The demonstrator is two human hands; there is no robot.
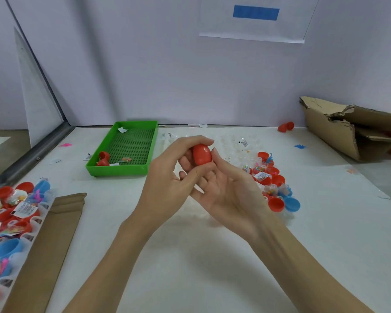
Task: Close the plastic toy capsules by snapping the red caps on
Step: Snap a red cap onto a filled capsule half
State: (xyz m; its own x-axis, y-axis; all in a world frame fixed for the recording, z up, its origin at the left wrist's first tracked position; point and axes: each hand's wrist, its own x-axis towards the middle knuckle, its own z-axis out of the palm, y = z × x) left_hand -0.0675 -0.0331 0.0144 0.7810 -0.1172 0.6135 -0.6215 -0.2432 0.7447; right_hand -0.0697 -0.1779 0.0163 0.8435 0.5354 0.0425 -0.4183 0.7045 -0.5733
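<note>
A pale partition wall with a taped paper sheet [255, 19] backs a white surface [190, 256], where supplies are spread within arm's reach, likely so each piece can be picked up without moving. At the middle, held above the surface, both hands meet around a single red capsule [202, 154]. The left hand [167, 177] curls over it, forefinger arched across the top and thumb pressed under its lower end, while the right hand [224, 188] lies palm up beneath it, fingers cupping and a fingertip touching its right side. That opposed grip looks made for squeezing the two halves together along their length; whether the snap has fully seated I cannot tell. The capsule is egg-shaped, smooth, glossy and solid red, tilted slightly, with a faint seam hard to make out; nothing of its contents shows. To the right lies a heap of open halves [273, 184], red and blue, with small packeted toys and labels among clear shells. At the left edge a clear tray [11, 213] holds more red and blue pieces, resting partly on a cardboard strip [54, 233]. A green tray [127, 147] farther back holds a couple of red halves and a packet, and a torn cardboard box [352, 127] sits at the far right.
</note>
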